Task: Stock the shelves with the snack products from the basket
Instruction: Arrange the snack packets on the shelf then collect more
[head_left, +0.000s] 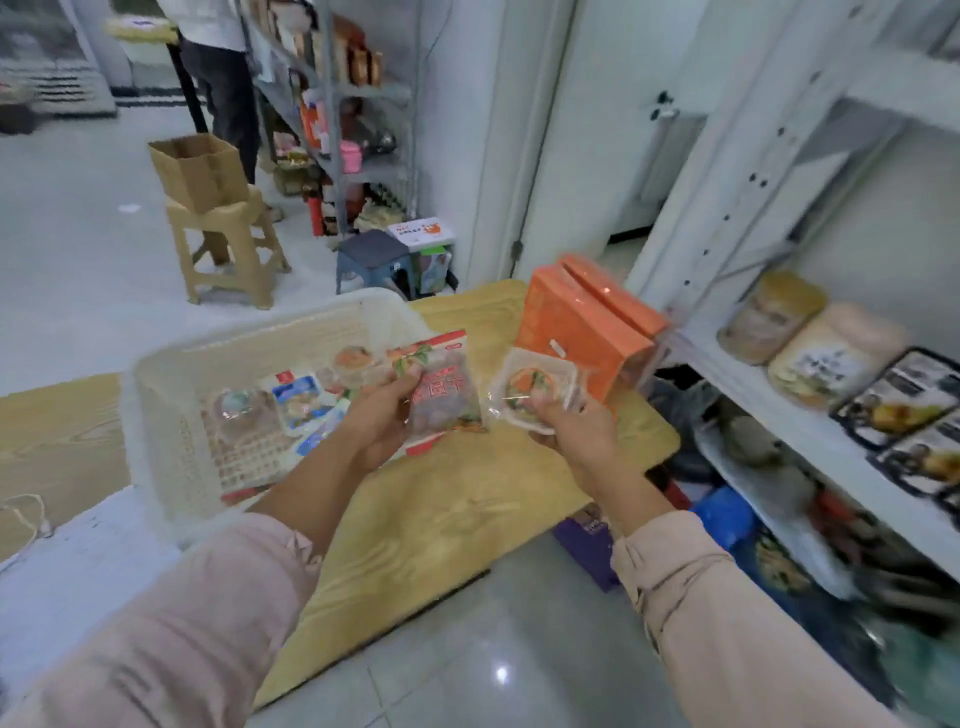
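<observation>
- Left hand (382, 421), pink sleeve: fingers curled round a red-and-clear plastic snack packet (441, 387), thumb on its front; held up over the right rim of the basket, above the tabletop.
- Right hand (569, 428): fingers pinched narrow on a small round snack in a clear wrapper (535, 389), held just beside the left-hand packet, not touching as far as I can tell.
- White plastic lattice basket (171, 395) sits on the light wood-grain tabletop (452, 519), toward its left/far part; inside: several more packets, incl. a blue-and-white snack packet (301, 397) & a clear packet w/ red print (244, 441).
- Two orange cardboard boxes (582, 322) stand at the far right corner of the tabletop, behind the right hand, close to the shelf unit.
- White metal shelf unit (779, 405) at right: two lidded plastic jars (800, 338) lying on the mid shelf near its front edge, black trays of food packs (904, 400) beside them to the right. Lower shelf contents blurred.
- Bkgd: tan plastic stool (228, 249) w/ open brown cardboard box (197, 166) on top; a person's legs (228, 98) by a far grey shelf rack (337, 104).
</observation>
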